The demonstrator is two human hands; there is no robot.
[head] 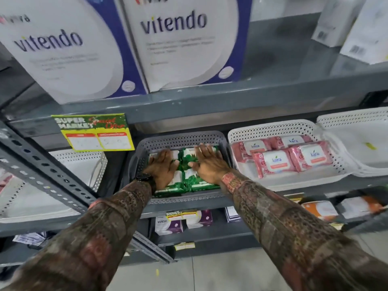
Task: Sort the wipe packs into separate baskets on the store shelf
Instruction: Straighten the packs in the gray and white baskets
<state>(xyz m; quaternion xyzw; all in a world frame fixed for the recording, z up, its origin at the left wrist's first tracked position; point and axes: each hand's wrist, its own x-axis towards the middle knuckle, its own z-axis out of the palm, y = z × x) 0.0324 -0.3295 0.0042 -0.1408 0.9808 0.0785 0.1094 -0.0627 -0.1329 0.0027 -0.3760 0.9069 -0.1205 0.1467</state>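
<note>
Grey store shelf [210,106]; grey basket [180,137], white basket [273,128] side by side.

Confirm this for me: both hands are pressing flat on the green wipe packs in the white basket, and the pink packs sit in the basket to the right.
One detail is wrong. The head view shows the left hand and right hand lying flat on the green wipe packs in the grey basket, not a white one. The pink packs do sit in the white basket to its right.

Glossy film wipe packs [197,181] lie in a perforated plastic basket [180,139] (matt grey).
</note>
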